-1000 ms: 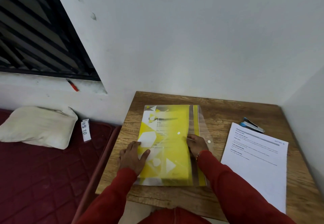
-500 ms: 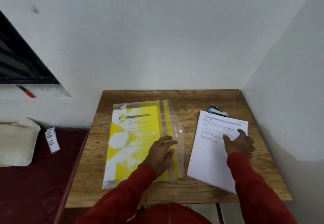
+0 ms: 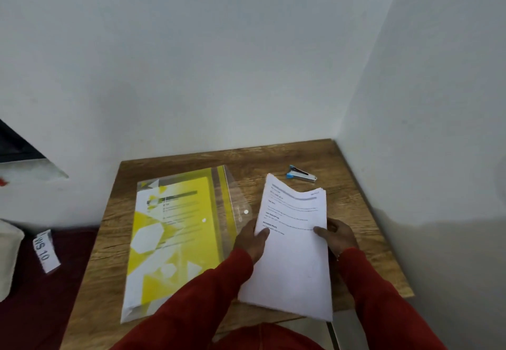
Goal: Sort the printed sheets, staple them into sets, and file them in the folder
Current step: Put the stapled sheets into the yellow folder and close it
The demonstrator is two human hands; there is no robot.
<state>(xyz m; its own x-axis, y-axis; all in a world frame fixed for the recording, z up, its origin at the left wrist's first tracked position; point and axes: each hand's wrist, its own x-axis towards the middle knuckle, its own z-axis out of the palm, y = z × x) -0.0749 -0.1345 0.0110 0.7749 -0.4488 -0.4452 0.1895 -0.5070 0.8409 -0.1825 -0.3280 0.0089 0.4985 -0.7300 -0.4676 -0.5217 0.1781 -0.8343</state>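
My left hand (image 3: 253, 241) has left the folder (image 3: 175, 240) and joined my right hand (image 3: 339, 236); both now grip the sheets (image 3: 294, 245), lifted off the bench (image 3: 356, 212). Sorting can start; stapler (image 3: 301, 175) waits behind.

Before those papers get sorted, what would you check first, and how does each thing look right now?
1. Both hands grip the stack of printed sheets, left hand and right hand: ok.
2. Top sheet faces up, print readable: ok.
3. Stapler lies within reach beyond the stack: ok.
4. Stapler loaded: cannot tell.
5. Yellow folder lies flat on the table, left of the stack: ok.
6. Folder flap open for filing: cannot tell.
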